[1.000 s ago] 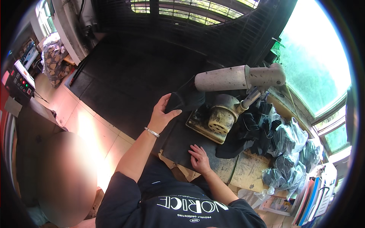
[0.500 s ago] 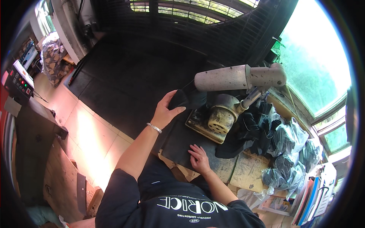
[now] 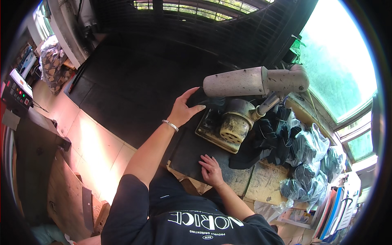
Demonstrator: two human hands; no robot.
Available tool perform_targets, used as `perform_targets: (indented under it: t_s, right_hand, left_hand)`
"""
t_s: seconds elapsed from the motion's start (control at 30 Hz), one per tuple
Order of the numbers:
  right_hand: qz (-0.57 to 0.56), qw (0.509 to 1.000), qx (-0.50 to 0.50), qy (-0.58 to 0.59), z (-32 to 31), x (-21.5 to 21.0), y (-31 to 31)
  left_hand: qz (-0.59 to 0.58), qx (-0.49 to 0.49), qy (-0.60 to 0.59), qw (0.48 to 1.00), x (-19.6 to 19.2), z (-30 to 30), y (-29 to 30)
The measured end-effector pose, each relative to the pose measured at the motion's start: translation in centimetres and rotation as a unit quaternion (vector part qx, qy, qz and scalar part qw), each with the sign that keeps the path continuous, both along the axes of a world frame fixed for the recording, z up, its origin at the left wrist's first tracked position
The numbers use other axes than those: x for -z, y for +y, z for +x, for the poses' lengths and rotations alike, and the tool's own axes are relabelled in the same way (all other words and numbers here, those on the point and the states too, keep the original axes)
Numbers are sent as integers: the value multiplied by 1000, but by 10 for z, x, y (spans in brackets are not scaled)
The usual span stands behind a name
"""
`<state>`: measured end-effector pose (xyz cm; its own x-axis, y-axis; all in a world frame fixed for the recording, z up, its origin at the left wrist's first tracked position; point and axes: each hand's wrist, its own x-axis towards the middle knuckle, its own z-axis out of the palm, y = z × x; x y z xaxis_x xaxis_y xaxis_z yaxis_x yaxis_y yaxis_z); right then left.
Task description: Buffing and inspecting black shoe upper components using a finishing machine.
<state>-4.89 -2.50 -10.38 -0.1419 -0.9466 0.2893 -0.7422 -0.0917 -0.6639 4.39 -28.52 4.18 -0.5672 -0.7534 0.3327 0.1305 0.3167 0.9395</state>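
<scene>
The right hand (image 3: 211,171) is laid on the near edge of the dark bench (image 3: 183,153), fingers loosely apart with nothing gripped, seemingly for support. Beyond it, a stained machine (image 3: 236,124) is set. Farther, leftward, a dark piece (image 3: 214,101) is flanked by the left hand's (image 3: 183,108) parted thumb and fingers, perhaps for steadying; whether it is clamped cannot be told. Above, a grey cylinder (image 3: 233,82) is held by its arm.

In front of me are one left hand (image 3: 182,109) and one right hand (image 3: 212,172), two in all, with one silver bracelet (image 3: 170,125). I count one ribbed grey cylinder (image 3: 233,82), one control box (image 3: 16,97) and at least three clear plastic bags (image 3: 311,143).
</scene>
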Motion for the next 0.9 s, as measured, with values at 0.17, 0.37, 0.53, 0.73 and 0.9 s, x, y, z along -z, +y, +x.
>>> perform_targets:
  t_s: [0.17,0.37,0.53,0.73,0.9]
  right_hand:
    - [-3,1000,-2,1,1,0,-1]
    - [-6,1000,-4,4,-1,0,0]
    - [-2,1000,-3,5,0,1,-1]
    - [-1,1000,-4,4,1,0,0]
    - [2,1000,-6,10,1,1,0]
  left_hand:
    - [-38,-19,-8,999,12,0,-6]
    - [18,-10,2,1000,5,13,6]
    - [23,-15,11,1000,8,28,11]
    - [35,-11,16,999,4,42,19]
    - [48,-8,21,999,1,52,25]
